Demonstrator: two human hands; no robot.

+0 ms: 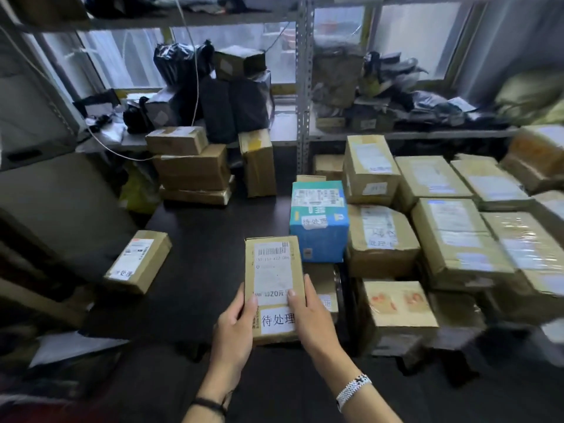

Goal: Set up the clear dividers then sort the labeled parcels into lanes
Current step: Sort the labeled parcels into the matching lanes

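A long brown cardboard parcel (273,270) with a shipping label and a white sticker reading 待处理 is held above the dark table (201,239). My left hand (236,328) grips its left edge, thumb on top. My right hand (311,319) grips its right edge, thumb on the label. A blue and white parcel (319,221) with the same sticker stands just behind it. Another labeled brown parcel (137,261) lies alone at the table's left side. No clear divider can be made out.
Several brown parcels (457,236) are packed together on the right. A stack of boxes (192,169) and an upright box (259,163) stand at the table's far edge. Metal shelving (303,87) behind holds black bags and packages. White paper (73,346) lies at lower left.
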